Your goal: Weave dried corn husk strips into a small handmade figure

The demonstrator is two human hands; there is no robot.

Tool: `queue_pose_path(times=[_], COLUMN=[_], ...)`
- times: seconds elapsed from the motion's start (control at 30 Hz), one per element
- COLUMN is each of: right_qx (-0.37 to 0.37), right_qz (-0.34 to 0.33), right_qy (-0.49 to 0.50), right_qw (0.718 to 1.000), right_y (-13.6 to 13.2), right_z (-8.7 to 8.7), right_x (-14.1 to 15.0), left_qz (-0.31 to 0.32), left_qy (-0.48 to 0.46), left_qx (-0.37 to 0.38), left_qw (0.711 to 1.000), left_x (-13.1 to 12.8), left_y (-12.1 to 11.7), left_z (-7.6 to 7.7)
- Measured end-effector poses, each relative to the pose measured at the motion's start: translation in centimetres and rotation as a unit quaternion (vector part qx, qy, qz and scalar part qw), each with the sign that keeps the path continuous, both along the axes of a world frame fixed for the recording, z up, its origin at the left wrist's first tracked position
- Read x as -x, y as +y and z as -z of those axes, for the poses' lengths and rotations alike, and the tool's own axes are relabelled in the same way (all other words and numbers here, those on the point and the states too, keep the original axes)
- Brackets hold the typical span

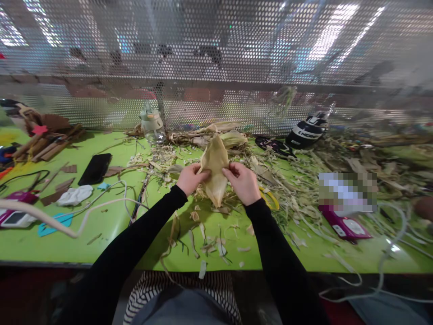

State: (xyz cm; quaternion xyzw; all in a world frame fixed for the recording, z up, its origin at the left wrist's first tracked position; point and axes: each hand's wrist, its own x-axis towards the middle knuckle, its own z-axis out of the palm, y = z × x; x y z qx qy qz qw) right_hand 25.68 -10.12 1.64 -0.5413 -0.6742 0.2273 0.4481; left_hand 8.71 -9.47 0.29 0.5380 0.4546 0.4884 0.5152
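A broad, pale dried corn husk [215, 168] is spread between my two hands, its pointed tip away from me and its narrow base toward me. My left hand [190, 178] pinches its left edge, thumb on top. On the other edge, my right hand [244, 181] grips with thumb and bent fingers. Behind it lies a heap of more corn husks [233, 138]. Shredded husk scraps [209, 241] are scattered on the green tabletop [152, 243] between my forearms and around the hands.
A clear bottle [153, 124] and a black bottle [307, 132] stand at the back against a perforated metal screen [216, 45]. To the left lie a black phone [95, 169] and a crumpled white tissue [75, 195]. A purple device [347, 223], yellow tape roll [269, 198] and white cable [402, 230] are on the right.
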Motion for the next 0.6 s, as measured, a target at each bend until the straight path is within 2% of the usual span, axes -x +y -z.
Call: queue_pose_path(times=[0.13, 0.27, 0.33, 0.5, 0.6], right_qx=[0.064, 0.087, 0.084, 0.033, 0.073], right_qz=[-0.015, -0.023, -0.028, -0.004, -0.049], right_qy=[0.105, 0.133, 0.109, -0.074, -0.021], right_qw=[0.992, 0.987, 0.990, 0.997, 0.996], right_y=[0.42, 0.19, -0.07, -0.39, -0.23], right_z=[0.40, 0.18, -0.11, -0.58, -0.50], right_x=[-0.06, 0.17, 0.22, -0.03, -0.31], left_qz=[0.025, 0.044, 0.031, -0.002, -0.006], left_qy=[-0.113, -0.141, -0.141, -0.125, -0.120], left_qx=[0.095, 0.147, 0.150, 0.119, 0.121], left_qw=[0.989, 0.978, 0.978, 0.985, 0.985], left_x=[0.33, 0.85, 0.96, 0.92, 0.79], left_y=[0.15, 0.17, 0.15, 0.11, 0.10], left_z=[-0.12, -0.03, 0.04, -0.03, -0.10])
